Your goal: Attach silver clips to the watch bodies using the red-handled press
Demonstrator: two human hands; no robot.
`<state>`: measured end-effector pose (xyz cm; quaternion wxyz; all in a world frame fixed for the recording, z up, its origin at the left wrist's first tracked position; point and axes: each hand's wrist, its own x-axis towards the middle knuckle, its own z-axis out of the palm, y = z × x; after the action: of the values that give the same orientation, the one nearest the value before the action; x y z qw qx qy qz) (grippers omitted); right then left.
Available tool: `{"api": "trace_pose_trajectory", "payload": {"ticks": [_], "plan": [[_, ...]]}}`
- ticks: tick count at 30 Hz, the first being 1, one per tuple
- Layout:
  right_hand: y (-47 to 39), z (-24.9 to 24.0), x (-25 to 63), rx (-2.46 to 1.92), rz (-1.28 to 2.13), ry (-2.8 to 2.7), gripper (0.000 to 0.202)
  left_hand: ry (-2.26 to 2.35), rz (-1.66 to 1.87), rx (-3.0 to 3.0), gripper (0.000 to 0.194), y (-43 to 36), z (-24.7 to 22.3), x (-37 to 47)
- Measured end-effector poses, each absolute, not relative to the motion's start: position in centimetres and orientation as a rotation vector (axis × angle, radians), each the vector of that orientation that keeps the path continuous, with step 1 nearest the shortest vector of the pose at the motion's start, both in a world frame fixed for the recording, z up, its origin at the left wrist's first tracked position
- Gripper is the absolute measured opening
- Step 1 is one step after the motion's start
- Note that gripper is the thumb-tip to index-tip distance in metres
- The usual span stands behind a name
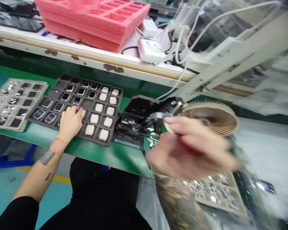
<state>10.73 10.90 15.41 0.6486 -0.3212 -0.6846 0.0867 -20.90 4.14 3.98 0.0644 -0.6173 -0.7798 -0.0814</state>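
Observation:
My left hand (72, 123) reaches down into a black foam tray (87, 104), its fingers bent and closed on a pale rounded-square piece (83, 112) that shows only partly. Dark-faced watch cases (77, 100) fill pockets on the tray's left side, and pale rounded-square pieces (94, 118) sit in the right columns. My right hand (191, 148) is raised in front of a black clamping fixture (140, 116), nearer the camera. Motion smears its fingers, so whether it holds anything cannot be made out.
A beige tray (44, 86) of small shiny parts lies at the far left. Right of the fixture stands a round ribbed tray (233, 118), with another parts tray (239, 204) below. Pink foam trays (121, 32), white boxes (151, 51) and cables occupy the shelf above.

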Motion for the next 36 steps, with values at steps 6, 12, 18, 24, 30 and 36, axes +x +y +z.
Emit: {"api": "trace_pose_trajectory", "payload": {"ticks": [6,12,18,24,30,36], "plan": [[8.1,8.9,14.4,-0.904,0.035,-1.664,0.030,-2.328,-0.354,-1.942,0.038,7.7,5.1,-22.9],[5.1,4.5,20.0,-1.357,0.150,-2.026,0.026,-2.293,-0.801,-1.981,0.025,17.0,4.0,-23.9],[3.2,0.7,21.2,-1.692,-0.016,-2.478,0.047,-2.681,-0.962,-1.692,0.058,22.0,4.5,-23.3],[1.4,1.1,23.2,-1.532,0.524,-1.972,0.035,-2.546,-0.805,-1.573,0.029,18.7,5.8,-22.3],[1.2,0.0,24.4,-1.053,1.058,-1.366,0.036,-2.285,-2.154,-1.692,0.041,7.9,6.1,-13.3],[1.8,0.2,21.7,-1.131,0.848,-1.224,0.023,-2.462,-2.653,-1.994,0.044,0.4,2.9,-1.1]]}}
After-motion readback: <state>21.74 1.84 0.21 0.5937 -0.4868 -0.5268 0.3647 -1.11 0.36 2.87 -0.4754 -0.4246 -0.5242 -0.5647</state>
